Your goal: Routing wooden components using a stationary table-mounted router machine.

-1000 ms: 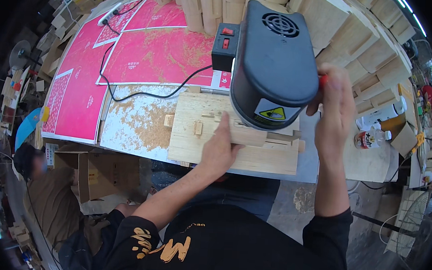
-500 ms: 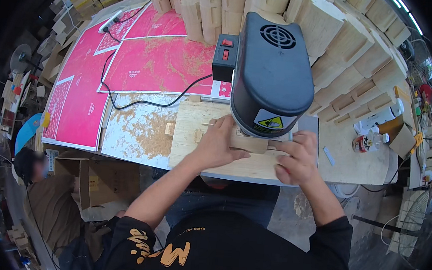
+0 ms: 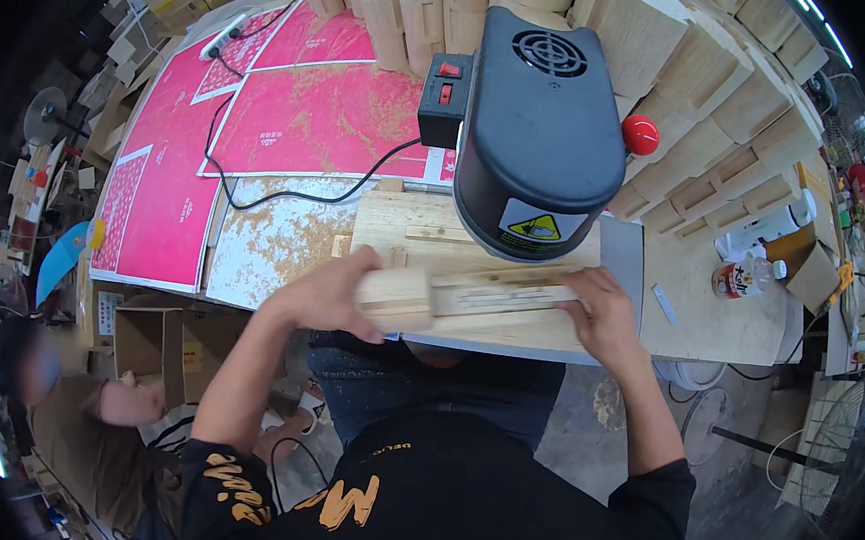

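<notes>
A pale wooden workpiece (image 3: 395,300) lies crosswise in front of me, blurred by motion, with a thick block at its left and a long, thinner grooved part on the right. My left hand (image 3: 323,290) is closed round the block end, thumb on the near side. At the other end, my right hand (image 3: 604,320) pinches the thin part; its fingertips are partly hidden. Just beyond the piece stands a dark, hooded machine (image 3: 543,127) with red switches and a yellow warning label. Under the workpiece is a flat wooden board (image 3: 381,211); whatever tool sits beneath the hood is hidden.
A red ball knob (image 3: 640,135) sticks out right of the machine. Carved wooden blocks (image 3: 697,78) are stacked behind. A black cable (image 3: 301,208) crosses sawdust-strewn pink sheets (image 3: 302,125). A plastic bottle (image 3: 743,280) stands at right. Another person (image 3: 91,427) sits at lower left.
The workpiece has come out from under the machine toward me. My left hand has moved left, and my right hand now grips the piece's right end. The red knob has come into view.
</notes>
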The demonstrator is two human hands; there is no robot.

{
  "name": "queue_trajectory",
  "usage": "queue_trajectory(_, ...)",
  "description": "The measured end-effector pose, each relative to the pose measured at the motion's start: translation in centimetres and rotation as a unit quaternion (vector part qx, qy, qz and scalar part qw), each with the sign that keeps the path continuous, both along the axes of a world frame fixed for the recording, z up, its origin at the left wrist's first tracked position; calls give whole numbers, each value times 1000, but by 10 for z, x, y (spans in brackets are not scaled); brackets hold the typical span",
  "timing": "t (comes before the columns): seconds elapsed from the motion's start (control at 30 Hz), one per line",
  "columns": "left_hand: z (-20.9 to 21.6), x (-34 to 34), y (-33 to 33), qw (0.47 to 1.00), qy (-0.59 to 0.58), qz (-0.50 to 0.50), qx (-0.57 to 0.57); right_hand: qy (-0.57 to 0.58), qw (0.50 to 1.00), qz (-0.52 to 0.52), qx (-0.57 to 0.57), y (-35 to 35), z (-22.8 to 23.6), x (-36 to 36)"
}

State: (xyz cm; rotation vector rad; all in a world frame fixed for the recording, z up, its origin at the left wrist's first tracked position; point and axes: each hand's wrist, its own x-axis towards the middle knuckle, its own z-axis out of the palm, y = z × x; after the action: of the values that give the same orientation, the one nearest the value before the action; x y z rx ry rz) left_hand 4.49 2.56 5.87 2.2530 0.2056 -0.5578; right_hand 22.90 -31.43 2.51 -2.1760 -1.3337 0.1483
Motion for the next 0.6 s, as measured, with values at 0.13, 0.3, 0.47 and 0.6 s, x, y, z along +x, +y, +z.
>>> queue_trajectory(0.13, -13, -22, -9, 982, -119, 94, 113, 79, 990, -105, 41, -6, -13, 1)
queue_trajectory(0.3, -48, -16, -55, 937, -246, 87, 235, 98, 989, -105, 42, 10, -11, -1)
queue_trajectory(0.47, -73, -18, -80, 916, -293, 52, 270, 125, 983, -121, 61, 16, -16, -3)
queue_trajectory(0.6, -80, 10, -111, 903, -394, 147, 89, 108, 981, -138, 84, 24, -24, -8)
